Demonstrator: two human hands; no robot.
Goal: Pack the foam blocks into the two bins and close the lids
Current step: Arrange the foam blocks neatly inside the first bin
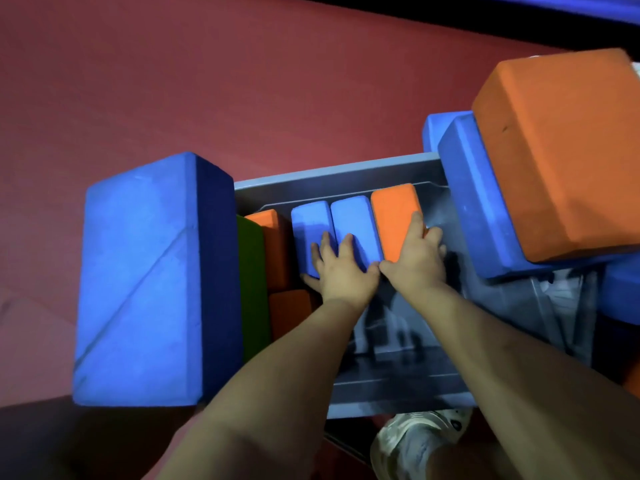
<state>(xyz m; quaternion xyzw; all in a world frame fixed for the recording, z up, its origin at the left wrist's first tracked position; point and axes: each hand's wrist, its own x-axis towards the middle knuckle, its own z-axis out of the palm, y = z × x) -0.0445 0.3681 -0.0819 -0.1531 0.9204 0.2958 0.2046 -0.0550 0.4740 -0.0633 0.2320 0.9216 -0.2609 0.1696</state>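
Blue foam blocks [332, 230] stand upright side by side in the clear plastic bin [346, 174], long axes running away from me. My left hand [341, 271] presses them flat-fingered — right hand [415, 251], nearer, grips the orange foam block [393, 216] alongside.

A single head-worn view looks steeply down from close above along both forearms into the open bin [346, 174] on the red floor [173, 81], facing forward
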